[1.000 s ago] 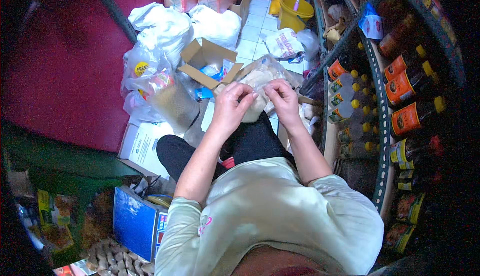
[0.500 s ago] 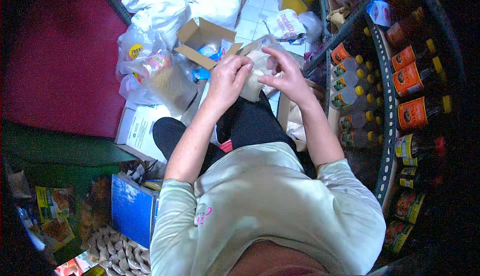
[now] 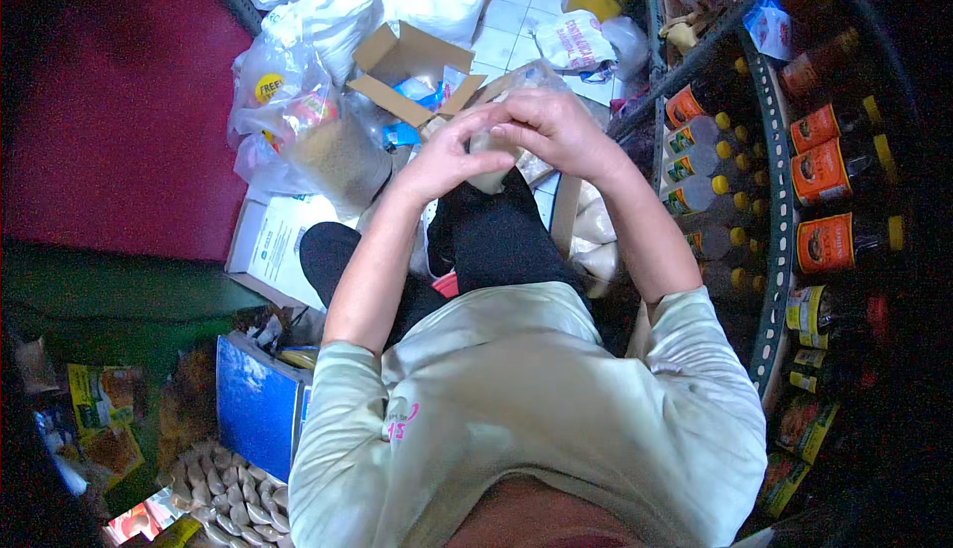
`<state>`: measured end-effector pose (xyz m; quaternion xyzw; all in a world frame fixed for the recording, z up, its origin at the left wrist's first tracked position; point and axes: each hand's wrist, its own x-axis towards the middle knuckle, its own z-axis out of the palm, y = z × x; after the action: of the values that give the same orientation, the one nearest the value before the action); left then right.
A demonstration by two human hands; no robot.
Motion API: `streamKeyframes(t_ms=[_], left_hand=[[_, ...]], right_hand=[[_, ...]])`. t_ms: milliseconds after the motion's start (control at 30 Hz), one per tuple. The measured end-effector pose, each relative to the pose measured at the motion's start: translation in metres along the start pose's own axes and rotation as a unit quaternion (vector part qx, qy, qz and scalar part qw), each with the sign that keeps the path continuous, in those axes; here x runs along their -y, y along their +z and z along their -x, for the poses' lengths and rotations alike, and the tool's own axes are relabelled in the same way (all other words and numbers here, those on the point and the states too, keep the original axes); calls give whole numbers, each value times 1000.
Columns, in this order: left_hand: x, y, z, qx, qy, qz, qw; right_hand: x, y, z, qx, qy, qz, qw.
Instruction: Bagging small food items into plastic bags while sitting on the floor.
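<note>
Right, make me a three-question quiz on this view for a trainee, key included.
1. True or false: the left hand and right hand are close together at the pale plastic bag.
2. The cardboard box beyond the hands is: A) taped shut; B) flattened; C) open at the top.
3. Fill in: the clear bottles at the right have ____ caps.

Key: 1. True; 2. C; 3. yellow.

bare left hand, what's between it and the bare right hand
In the head view, a pale, bulging plastic pouch shows between the left hand and right hand, partly covered by them.
</note>
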<state>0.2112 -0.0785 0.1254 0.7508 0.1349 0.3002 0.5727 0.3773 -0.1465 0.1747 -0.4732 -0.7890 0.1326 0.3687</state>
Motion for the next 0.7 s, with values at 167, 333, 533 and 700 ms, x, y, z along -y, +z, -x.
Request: streamKeyframes(t_ms=[167, 333, 533, 700], left_hand=[[7, 1, -19, 25, 14, 42, 999], [-26, -3, -35, -79, 49, 114, 989], [-72, 10, -48, -143, 109, 205, 962], [-62, 21, -49, -170, 68, 85, 979]], right_hand=[[11, -13, -17, -5, -26, 6, 1000], [-62, 34, 53, -302, 147, -446, 830], [-42, 112, 59, -370, 290, -785, 403], [5, 101, 23, -294, 244, -843, 379]])
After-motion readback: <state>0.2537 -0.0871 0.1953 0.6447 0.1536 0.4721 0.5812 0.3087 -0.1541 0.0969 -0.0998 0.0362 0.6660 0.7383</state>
